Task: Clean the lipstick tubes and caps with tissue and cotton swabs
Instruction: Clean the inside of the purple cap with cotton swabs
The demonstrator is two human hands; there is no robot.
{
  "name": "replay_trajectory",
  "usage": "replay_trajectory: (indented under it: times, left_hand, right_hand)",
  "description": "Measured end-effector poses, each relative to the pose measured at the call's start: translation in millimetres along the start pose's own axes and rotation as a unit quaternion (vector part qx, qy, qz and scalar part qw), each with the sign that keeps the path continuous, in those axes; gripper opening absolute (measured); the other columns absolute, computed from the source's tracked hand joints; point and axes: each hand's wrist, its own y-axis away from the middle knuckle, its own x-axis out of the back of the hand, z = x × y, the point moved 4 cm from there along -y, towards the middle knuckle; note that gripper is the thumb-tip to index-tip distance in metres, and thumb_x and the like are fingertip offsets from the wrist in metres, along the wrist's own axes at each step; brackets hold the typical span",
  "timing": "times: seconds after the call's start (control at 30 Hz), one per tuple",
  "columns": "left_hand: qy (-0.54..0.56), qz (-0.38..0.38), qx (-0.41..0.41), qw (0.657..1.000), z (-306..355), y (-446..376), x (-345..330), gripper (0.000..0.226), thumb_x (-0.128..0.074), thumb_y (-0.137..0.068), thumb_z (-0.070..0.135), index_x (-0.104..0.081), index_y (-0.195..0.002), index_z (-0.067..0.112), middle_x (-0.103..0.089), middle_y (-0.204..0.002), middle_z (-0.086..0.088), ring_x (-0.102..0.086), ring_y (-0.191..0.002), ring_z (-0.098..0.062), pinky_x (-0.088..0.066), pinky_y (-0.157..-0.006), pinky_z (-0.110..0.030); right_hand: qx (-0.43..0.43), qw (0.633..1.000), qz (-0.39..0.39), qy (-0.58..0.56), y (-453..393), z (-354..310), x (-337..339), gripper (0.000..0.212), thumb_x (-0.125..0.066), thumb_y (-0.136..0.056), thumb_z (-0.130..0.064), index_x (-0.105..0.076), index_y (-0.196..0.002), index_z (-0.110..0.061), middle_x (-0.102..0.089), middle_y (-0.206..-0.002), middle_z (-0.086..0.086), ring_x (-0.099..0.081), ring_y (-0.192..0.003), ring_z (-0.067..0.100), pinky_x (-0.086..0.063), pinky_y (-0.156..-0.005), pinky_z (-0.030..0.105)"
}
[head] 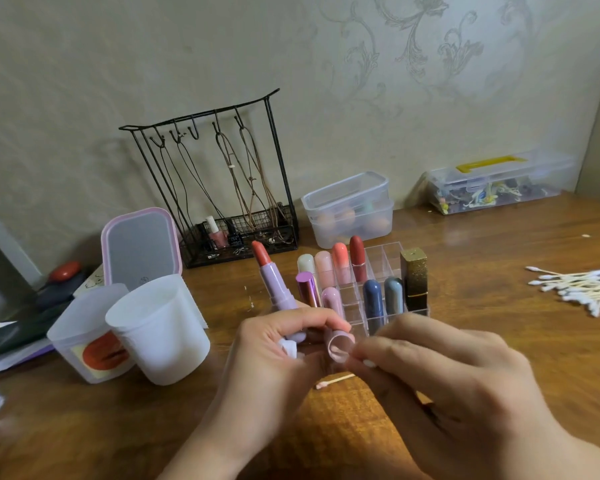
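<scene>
A wooden worktop point(482, 244) stands against the wall; on it at the back sit a black wire rack point(222, 188), a stack of clear tubs point(350, 209) and a clear lidded box point(499, 181); a clear lipstick organiser point(381, 261) stands mid-worktop; at the left are a pink-framed mirror point(141, 245) and two white plastic cups point(160, 327); loose cotton swabs point(579, 285) lie at the right; one used swab point(333, 381) lies near the front.

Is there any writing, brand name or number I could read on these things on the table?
None can be read.
Mirror: a small mark at its lower edge, too small to read.
Dark nail polish bottle: a pale label, blurred.
White cup: an orange sticker with no legible words.
Black and gold lipstick: no lettering visible.
</scene>
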Motion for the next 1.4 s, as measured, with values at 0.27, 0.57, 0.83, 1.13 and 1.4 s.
replay_trajectory:
  times: [0.27, 0.57, 0.83, 1.13, 1.4]
  left_hand:
    - [-0.035, -0.032, 0.013, 0.999, -6.5, -0.5, 1.9, 0.013, -0.081, -0.068, 0.018, -0.077, -0.079, 0.024, -0.074, -0.081, 0.002, -0.069, -0.083, -0.016, -0.058, -0.077, -0.030]
    - [-0.053, -0.016, 0.013, 0.998, -1.4, -0.6, 4.7, 0.015, -0.080, -0.069, 0.016, -0.076, -0.077, 0.028, -0.073, -0.077, 0.009, -0.067, -0.079, -0.004, -0.051, -0.070, -0.012]
    - [-0.108, -0.061, 0.065, 0.990, -8.6, -0.2, 4.9, 0.029, -0.081, -0.071, 0.011, -0.077, -0.083, 0.037, -0.073, -0.083, 0.019, -0.066, -0.086, 0.001, -0.051, -0.075, -0.011]
    - [-0.097, -0.085, 0.076, 0.989, -4.7, 1.7, 5.0, 0.035, -0.073, -0.078, 0.008, -0.077, -0.093, 0.039, -0.073, -0.091, 0.021, -0.064, -0.086, 0.006, -0.049, -0.068, -0.008]
    - [-0.126, -0.086, 0.087, 0.984, -4.2, 0.6, 4.6, 0.035, -0.076, -0.076, 0.012, -0.073, -0.084, 0.047, -0.069, -0.087, 0.032, -0.058, -0.095, 0.014, -0.045, -0.071, -0.002]
  right_hand:
    - [0.101, 0.980, -0.077, 0.154, 0.2, -0.3, -5.7, 0.019, -0.056, -0.095, -0.012, -0.074, -0.090, -0.007, -0.049, -0.070, 0.005, -0.040, -0.051, 0.022, -0.042, -0.039, 0.034]
    - [-0.043, 0.997, -0.020, -0.056, 3.6, 6.2, -6.2, 0.004, -0.076, -0.082, -0.017, -0.079, -0.084, -0.019, -0.068, -0.077, -0.009, -0.061, -0.068, -0.005, -0.048, -0.065, 0.009]
    - [0.021, 0.993, -0.072, 0.094, -0.1, 13.0, -3.2, 0.016, -0.061, -0.088, -0.019, -0.076, -0.084, -0.016, -0.061, -0.071, -0.001, -0.055, -0.049, 0.024, -0.047, -0.040, 0.033]
    - [-0.106, 0.986, -0.073, -0.110, -4.6, 17.7, -1.2, 0.007, -0.072, -0.084, -0.028, -0.079, -0.081, -0.026, -0.065, -0.070, -0.014, -0.062, -0.060, 0.000, -0.046, -0.052, 0.015]
    - [-0.034, 0.997, -0.046, 0.043, -7.7, 15.1, 10.3, 0.006, -0.071, -0.083, -0.016, -0.077, -0.081, -0.017, -0.065, -0.074, -0.006, -0.060, -0.057, 0.009, -0.050, -0.049, 0.026]
